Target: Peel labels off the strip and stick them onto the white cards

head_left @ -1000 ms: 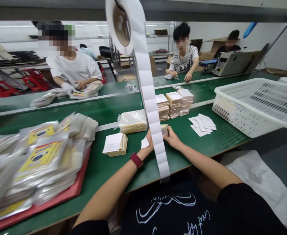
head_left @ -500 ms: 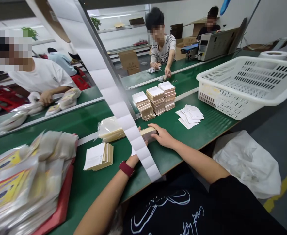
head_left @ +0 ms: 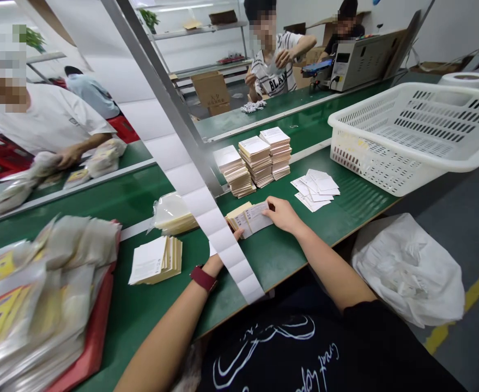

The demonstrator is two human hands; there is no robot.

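Observation:
My left hand [head_left: 238, 234] is mostly hidden behind a hanging strip of white labels [head_left: 200, 201]; its thumb shows, closed on a stack of cards [head_left: 238, 211]. At the stack's right end my right hand [head_left: 283, 214] pinches the upper edge of a printed white card [head_left: 259, 218], which stands out from the rest. Beyond my hands are several tall stacks of cards [head_left: 255, 152]. A few loose white cards [head_left: 315, 189] lie spread to the right. Another stack of cards [head_left: 153, 261] leans on the green table left of my wrist, near a clear plastic bag of cards [head_left: 174, 212].
A white plastic basket [head_left: 398, 136] stands at the right. Filled clear packets [head_left: 30, 305] are piled in a red tray [head_left: 100, 326] at the left. A slanted metal post [head_left: 174, 98] rises before me. Co-workers sit across the table; a white sack [head_left: 411, 272] lies below.
The stack in my hands has turned so printed faces show, and my right hand has drawn a card outward to the right. The co-worker opposite has raised a hand from the table.

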